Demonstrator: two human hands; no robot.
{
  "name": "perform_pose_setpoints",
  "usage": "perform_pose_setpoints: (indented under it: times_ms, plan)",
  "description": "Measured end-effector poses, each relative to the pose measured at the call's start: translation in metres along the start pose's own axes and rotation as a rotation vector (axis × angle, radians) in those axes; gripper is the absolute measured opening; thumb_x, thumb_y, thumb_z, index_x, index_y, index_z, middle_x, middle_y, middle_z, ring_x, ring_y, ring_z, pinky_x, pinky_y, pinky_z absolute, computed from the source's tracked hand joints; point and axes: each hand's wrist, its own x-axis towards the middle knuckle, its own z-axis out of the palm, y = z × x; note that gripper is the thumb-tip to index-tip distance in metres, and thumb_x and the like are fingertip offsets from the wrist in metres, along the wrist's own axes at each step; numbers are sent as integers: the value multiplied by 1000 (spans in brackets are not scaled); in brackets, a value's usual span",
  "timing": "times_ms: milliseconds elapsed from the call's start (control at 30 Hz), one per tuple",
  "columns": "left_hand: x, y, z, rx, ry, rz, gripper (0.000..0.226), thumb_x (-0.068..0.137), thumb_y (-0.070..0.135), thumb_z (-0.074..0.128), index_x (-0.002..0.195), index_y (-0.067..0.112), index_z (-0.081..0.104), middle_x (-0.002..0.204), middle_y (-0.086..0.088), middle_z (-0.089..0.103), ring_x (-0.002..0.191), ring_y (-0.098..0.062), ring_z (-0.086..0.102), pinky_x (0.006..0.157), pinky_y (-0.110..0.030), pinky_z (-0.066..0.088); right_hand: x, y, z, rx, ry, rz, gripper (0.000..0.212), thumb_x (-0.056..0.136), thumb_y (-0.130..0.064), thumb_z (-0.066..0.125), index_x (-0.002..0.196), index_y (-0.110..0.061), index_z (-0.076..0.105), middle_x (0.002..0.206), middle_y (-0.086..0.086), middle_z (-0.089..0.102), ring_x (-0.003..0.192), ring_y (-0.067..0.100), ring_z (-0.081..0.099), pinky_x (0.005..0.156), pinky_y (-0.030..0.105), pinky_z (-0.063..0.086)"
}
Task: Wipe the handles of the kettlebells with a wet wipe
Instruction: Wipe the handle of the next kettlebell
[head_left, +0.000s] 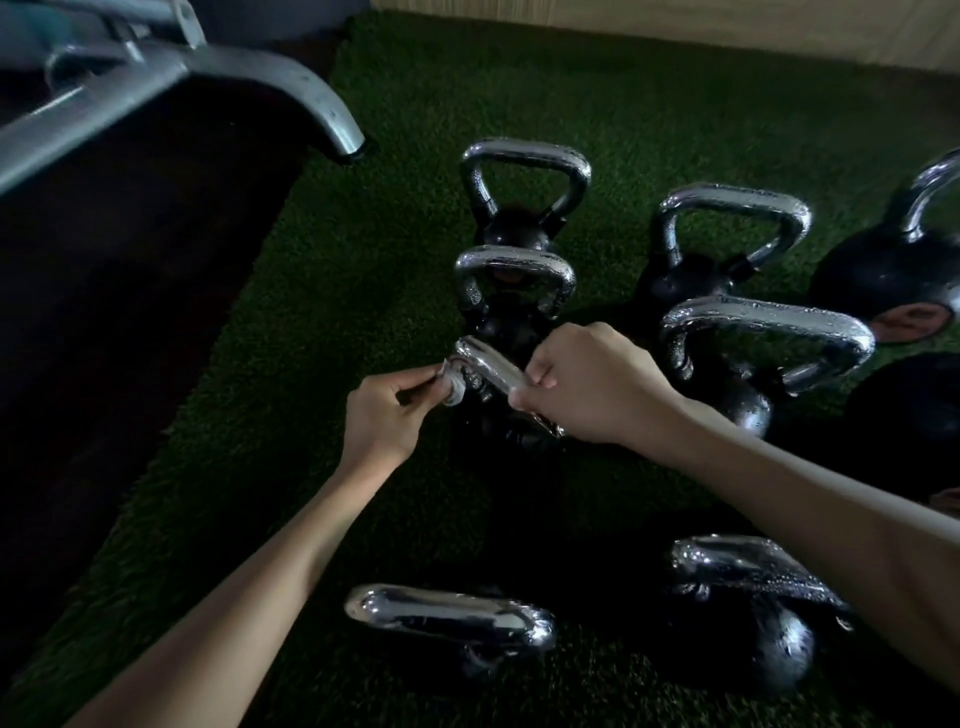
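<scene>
The left hand (387, 410) pinches a bunched wet wipe (453, 388) against the left corner of a small kettlebell's chrome handle (488, 366); the right hand (587, 384) curls round that handle's right end, seemingly steadying it. The chrome looks slick and beaded, so the wipe may skid off and miss the underside; if the right grip slackens, the bell could tip into the next kettlebell (514, 261) just behind. At left a dark floor mat (130, 322) lies under a grey machine frame (218, 67); green turf (337, 270) bears the weights; a pale wall (675, 26) stands beyond.
</scene>
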Motion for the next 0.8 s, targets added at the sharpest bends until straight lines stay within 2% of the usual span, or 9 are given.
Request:
perform_pose_setpoints:
  times_ms: [67,133,233,300,367,533,633,700,800]
  plan:
    - [1,0,0,-32,16,-37,32,90,33,75,119,18,75,117,10,74,97,23,60,86,1,44,0,-5,-3,1,-8,17,28,80,-52,76,94,-28,76,87,-6,72,84,18,69,77,37,59]
    - [0,2,3,-71,14,-47,32,90,34,76,119,19,75,116,10,75,101,17,63,87,-2,46,-4,1,-12,-47,-134,23,28,79,-47,78,102,-32,77,86,-5,73,87,20,70,80,41,59]
    - [1,3,9,-112,16,-33,32,89,33,77,118,19,76,114,9,76,103,11,66,88,-6,49,-11,12,-19,-134,-258,56,50,77,-37,84,125,-38,69,94,-7,73,93,20,70,87,42,57]
    - [5,5,11,-99,9,-16,30,91,34,76,118,21,76,113,11,76,104,10,67,92,-11,52,-12,15,-15,-99,-214,57,43,77,-35,85,119,-32,73,87,-8,70,88,18,71,84,40,58]
    - [13,7,11,-71,-10,-17,29,92,35,74,118,22,76,113,11,76,103,11,67,97,-17,53,-14,10,-5,-18,-170,60,26,78,-39,84,101,-28,77,81,-6,72,81,17,71,79,40,59]
    - [31,15,18,-41,-147,-81,38,92,38,74,124,18,73,119,10,73,82,31,54,81,7,39,-30,-18,29,80,-60,129,31,80,-53,76,87,-24,72,81,-4,72,80,21,69,71,35,57]
    - [29,21,25,-102,-145,-63,30,92,35,75,118,22,76,112,10,77,93,17,65,97,-12,49,-36,-19,34,88,-52,178,29,82,-53,75,90,-25,72,87,-6,71,84,19,68,75,36,57]
    - [28,26,27,-176,-129,-46,23,92,33,76,113,24,79,101,13,79,96,5,72,98,-23,54,-37,-13,34,132,-49,194,28,83,-54,74,92,-28,74,86,-7,73,84,16,69,77,39,59]
    - [33,34,28,-190,-140,-45,21,92,31,76,110,23,79,95,18,77,90,10,70,86,-9,50,-39,-11,34,176,-42,202,26,85,-54,73,95,-30,75,88,-8,74,86,15,70,80,40,60]
